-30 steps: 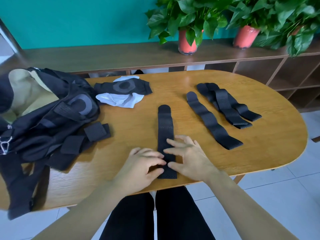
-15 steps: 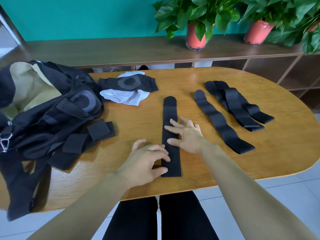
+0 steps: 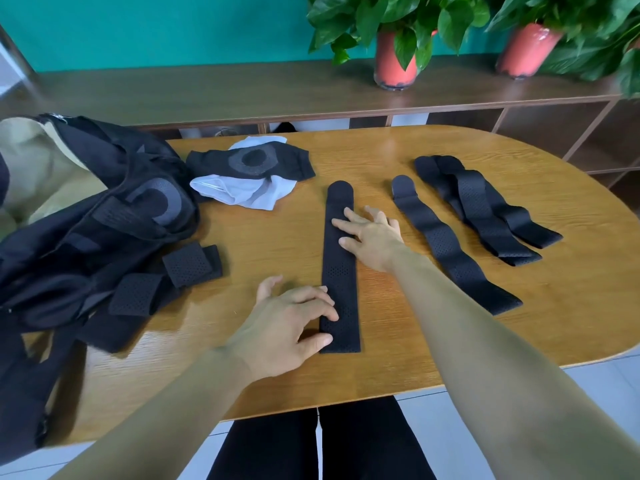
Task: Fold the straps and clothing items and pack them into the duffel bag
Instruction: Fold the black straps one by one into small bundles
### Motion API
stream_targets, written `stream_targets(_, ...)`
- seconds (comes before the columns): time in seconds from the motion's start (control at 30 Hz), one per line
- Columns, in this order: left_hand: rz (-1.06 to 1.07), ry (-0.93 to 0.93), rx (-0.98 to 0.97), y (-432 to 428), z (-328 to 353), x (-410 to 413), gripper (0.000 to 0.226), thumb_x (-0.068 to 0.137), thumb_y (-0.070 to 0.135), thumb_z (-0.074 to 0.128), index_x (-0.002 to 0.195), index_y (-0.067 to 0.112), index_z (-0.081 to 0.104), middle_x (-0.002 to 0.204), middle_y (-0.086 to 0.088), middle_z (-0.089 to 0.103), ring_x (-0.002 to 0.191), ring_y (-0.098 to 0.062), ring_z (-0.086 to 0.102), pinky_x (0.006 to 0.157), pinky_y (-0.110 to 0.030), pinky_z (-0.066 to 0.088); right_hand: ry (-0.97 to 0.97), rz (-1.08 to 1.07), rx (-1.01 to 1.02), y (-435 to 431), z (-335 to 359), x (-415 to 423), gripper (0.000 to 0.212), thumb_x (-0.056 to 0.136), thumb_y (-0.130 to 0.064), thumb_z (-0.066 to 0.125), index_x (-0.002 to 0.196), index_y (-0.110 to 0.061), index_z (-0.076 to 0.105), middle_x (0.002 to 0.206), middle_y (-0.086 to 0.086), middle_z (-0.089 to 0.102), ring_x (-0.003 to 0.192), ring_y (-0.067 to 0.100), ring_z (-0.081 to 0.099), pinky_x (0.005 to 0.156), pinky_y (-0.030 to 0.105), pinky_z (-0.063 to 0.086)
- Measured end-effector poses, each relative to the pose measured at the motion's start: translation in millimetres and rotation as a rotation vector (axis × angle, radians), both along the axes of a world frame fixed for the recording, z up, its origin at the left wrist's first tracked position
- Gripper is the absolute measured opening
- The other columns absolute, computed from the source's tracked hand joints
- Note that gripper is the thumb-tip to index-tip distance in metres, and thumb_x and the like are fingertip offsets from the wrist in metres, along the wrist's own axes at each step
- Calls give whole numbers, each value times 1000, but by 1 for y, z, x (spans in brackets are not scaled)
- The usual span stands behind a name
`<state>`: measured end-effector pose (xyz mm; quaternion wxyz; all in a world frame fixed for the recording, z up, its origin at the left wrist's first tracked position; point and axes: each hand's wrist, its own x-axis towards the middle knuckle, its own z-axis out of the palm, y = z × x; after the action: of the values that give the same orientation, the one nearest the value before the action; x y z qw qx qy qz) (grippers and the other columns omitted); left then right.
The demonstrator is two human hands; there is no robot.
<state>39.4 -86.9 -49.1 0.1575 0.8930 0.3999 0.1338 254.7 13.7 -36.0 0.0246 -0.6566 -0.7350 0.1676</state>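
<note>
Tabletop: right hand farther up strap

Bare worktop lies open between the middle strap and the duffel bag at frame left and along the lower right edge; the wavy strap and strap pile bar the upper right.
</note>
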Motion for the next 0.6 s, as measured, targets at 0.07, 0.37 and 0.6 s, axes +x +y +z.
stream_targets(0.07, 10, 15, -11, -1, 1, 1, 29, 90, 46, 57, 119, 42, 57, 133, 28, 45, 134, 15, 21, 114, -36, -9, -33, -7, 9, 2, 3, 1, 46, 102, -35, 31, 147, -39, 25, 158, -12, 12, 145, 17, -3, 115, 42, 5)
stream_targets(0.37, 59, -83, -23, -12, -2, 1, 26, 90, 39, 61, 115, 40, 59, 131, 27, 46, 133, 17, 22, 115, -37, 0, 451, -142, 187, -56, 25, 20, 50, 95, -10, 50, 137, -37, 46, 152, 0, 27, 125, 19, 47, 108, 34, 33)
stream_targets(0.6, 101, -92, 14, -29, -5, -5, 31, 88, 49, 55, 118, 40, 57, 133, 26, 47, 133, 12, 26, 115, -43, 4, 515, 13, -20, -148, 15, 1, 76, 81, 4, 50, 134, -50, 44, 150, -14, 26, 135, 10, 31, 109, 31, 34)
